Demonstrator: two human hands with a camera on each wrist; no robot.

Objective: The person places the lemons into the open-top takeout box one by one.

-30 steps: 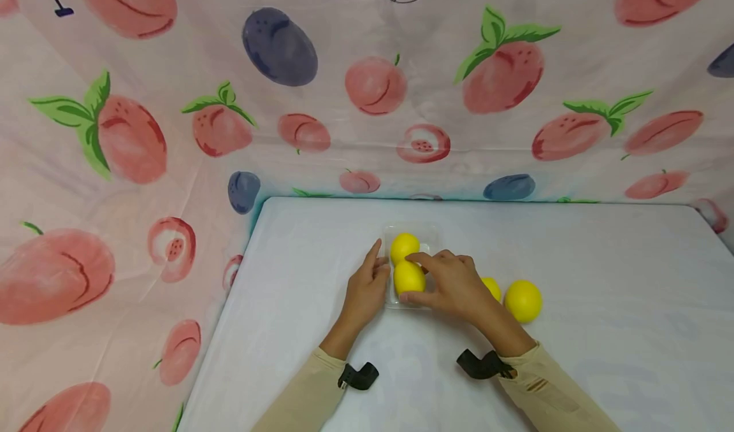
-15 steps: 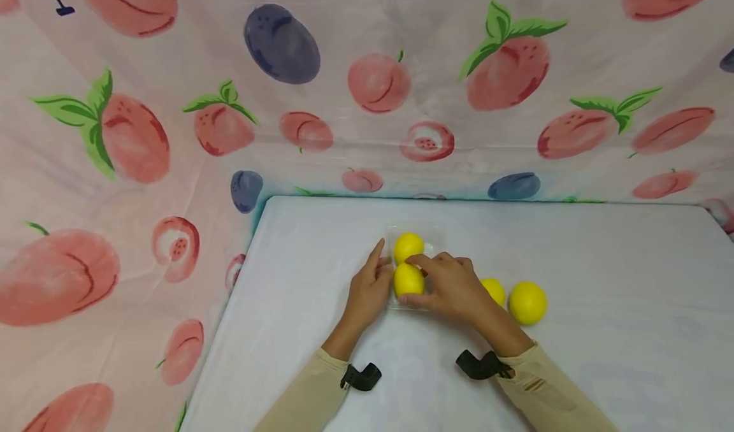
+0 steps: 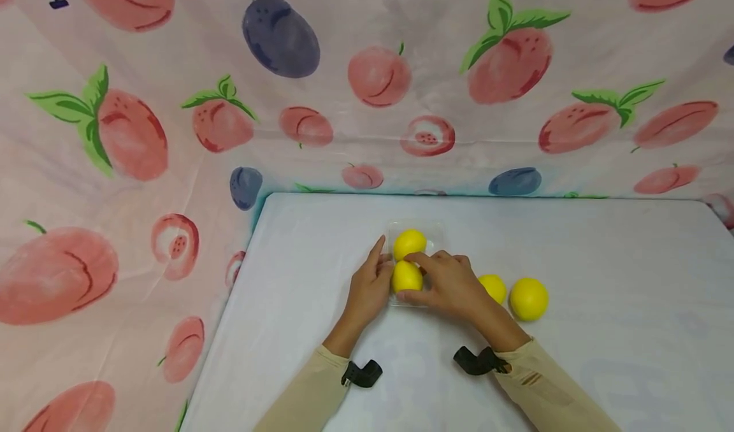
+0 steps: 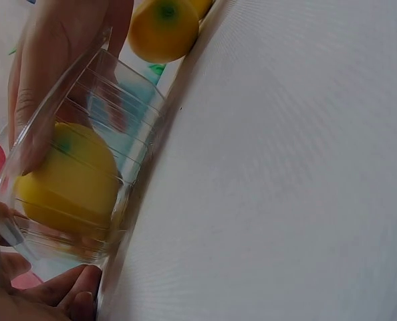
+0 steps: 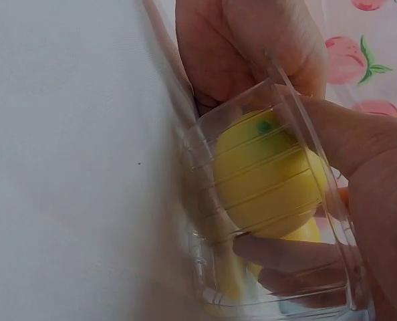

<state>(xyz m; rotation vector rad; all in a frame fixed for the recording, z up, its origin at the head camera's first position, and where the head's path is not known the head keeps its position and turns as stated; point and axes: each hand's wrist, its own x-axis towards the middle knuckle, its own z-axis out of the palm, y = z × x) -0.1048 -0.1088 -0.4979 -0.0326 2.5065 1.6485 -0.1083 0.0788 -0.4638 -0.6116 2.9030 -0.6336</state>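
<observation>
Inside a clear plastic box sit two yellow lemons, one behind the other along its left side. My right hand holds the nearer lemon between thumb and fingers, low within the box. The farther lemon lies right behind it. At the box's left wall my left hand grips the edge, index finger stretched forward. Through the ribbed plastic in the left wrist view, a lemon shows a green tip. The right wrist view has a lemon with right-hand fingers around it.
Two more lemons lie on the white table to the right: one partly behind the right forearm, the other beside it. A fruit-print cloth hangs at the back and left.
My right hand and the lemon in it have shifted slightly left within the box. The left hand stays at the box wall; the head view tilts a little.
</observation>
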